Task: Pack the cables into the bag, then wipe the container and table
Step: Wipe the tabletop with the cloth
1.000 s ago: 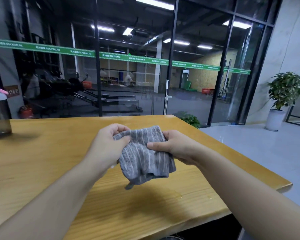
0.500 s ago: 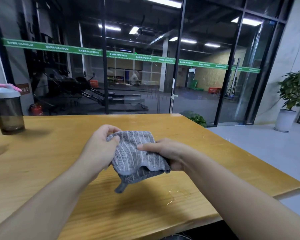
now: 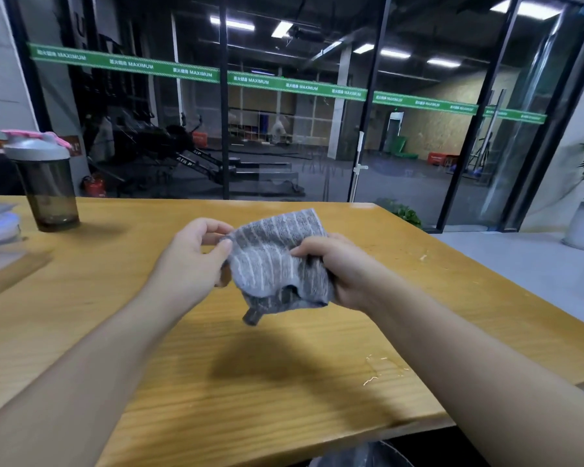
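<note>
Both hands, left hand [image 3: 196, 257] and right hand [image 3: 338, 267], pinch a grey striped cloth [image 3: 277, 261] above the wooden table [image 3: 115, 281]

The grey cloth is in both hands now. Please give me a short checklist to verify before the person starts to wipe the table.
1. Grey cloth held by both hands: ok, left hand pinches one edge, right hand grips the other side.
2. Cloth folded into a flat pad: not ok, it hangs bunched with a corner dangling.
3. Cloth on the table: not ok, it is above the wood.
4. Wet spots located: ok, droplets near the right edge.
5. Shaker bottle clear of that spot: ok, far left.
6. Cables packed: cannot tell.
</note>
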Tool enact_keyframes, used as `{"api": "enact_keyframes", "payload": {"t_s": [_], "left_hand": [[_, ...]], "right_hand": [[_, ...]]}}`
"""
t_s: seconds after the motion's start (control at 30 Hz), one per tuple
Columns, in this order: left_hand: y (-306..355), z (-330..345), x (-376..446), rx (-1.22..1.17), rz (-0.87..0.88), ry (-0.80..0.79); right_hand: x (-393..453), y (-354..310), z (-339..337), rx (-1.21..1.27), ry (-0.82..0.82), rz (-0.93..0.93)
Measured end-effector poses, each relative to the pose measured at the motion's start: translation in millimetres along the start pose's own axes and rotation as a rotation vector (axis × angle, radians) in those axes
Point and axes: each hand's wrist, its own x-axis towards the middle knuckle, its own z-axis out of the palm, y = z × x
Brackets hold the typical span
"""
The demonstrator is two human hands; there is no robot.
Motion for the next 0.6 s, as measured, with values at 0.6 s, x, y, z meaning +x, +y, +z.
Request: {"api": "enact_keyframes", "payload": {"t_s": [0.6], "left_hand": [[-12.8,-13.0,-44.1,0.498,0.325,-0.249]], "right_hand": [[-49.8,29.2,-66.8,0.223,0.601,-0.237]]}}
